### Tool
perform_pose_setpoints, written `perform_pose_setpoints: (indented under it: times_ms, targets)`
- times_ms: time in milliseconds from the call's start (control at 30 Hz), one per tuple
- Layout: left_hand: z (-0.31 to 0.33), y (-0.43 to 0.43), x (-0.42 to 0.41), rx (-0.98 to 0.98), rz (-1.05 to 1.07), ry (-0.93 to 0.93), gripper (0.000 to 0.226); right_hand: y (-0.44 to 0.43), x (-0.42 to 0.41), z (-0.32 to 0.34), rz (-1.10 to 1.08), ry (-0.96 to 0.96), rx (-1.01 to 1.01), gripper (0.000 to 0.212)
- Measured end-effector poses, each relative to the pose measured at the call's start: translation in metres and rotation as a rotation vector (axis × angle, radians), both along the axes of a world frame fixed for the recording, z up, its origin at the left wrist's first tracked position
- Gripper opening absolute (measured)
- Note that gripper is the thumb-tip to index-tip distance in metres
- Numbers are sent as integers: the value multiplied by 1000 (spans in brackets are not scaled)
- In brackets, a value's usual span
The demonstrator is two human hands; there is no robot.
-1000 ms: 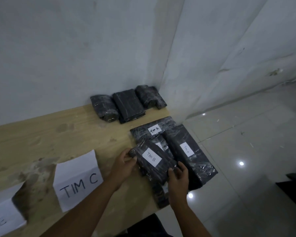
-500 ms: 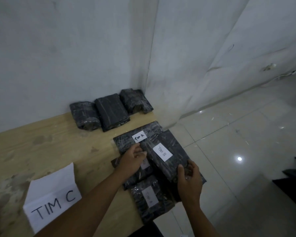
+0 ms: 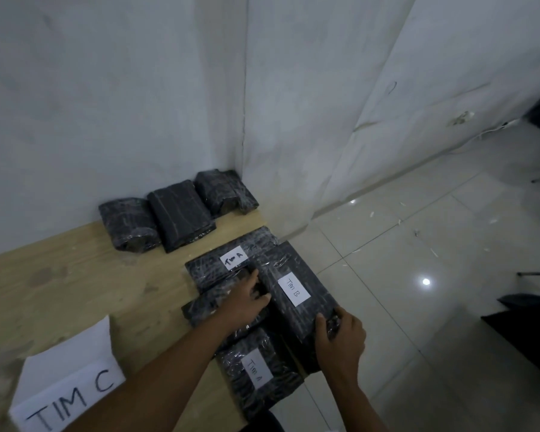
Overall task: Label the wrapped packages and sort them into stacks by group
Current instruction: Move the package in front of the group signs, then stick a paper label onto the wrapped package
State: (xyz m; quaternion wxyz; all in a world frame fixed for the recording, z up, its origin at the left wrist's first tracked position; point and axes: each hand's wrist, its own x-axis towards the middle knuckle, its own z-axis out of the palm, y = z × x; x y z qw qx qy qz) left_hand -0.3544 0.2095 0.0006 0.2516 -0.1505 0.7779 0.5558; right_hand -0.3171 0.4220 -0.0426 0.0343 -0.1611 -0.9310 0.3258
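Observation:
A black wrapped package labelled TIM B (image 3: pixel 293 291) lies at the table's right edge, on top of another package. My right hand (image 3: pixel 340 338) grips its near end, fingers curled over the corner. My left hand (image 3: pixel 247 299) touches its left side, fingers resting against it and over a package (image 3: pixel 206 307) underneath. A package labelled TIM A (image 3: pixel 228 263) lies just behind. Another TIM A package (image 3: pixel 259 372) lies nearest me. Three unlabelled black packages (image 3: pixel 178 210) line the wall.
A white paper sign reading TIM C (image 3: pixel 69 388) lies on the wooden table (image 3: pixel 75 275) at the near left. White walls meet in a corner behind the table. Tiled floor (image 3: pixel 418 291) drops away right of the table edge.
The TIM B package has moved from the middle of the pile to the right edge and now lies flat there. Both hands followed it. The view shifted, showing less of the table's left.

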Motion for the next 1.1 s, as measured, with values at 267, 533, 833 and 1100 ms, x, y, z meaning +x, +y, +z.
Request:
perform_pose_setpoints:
  times_ms: [267,533,833,1100]
  targets:
    - [0,-13,8,-48,219,80,44,-18,-6,18,17,126,7,39]
    - [10,-77,18,-35,398,121,22,-101,-33,56,254,250,-240,19]
    - [14,-168,41,-71,678,122,23,-227,-76,44,594,-62,-341,25]
    - [7,-235,63,-23,819,83,21,-353,-109,27,221,-887,-949,61]
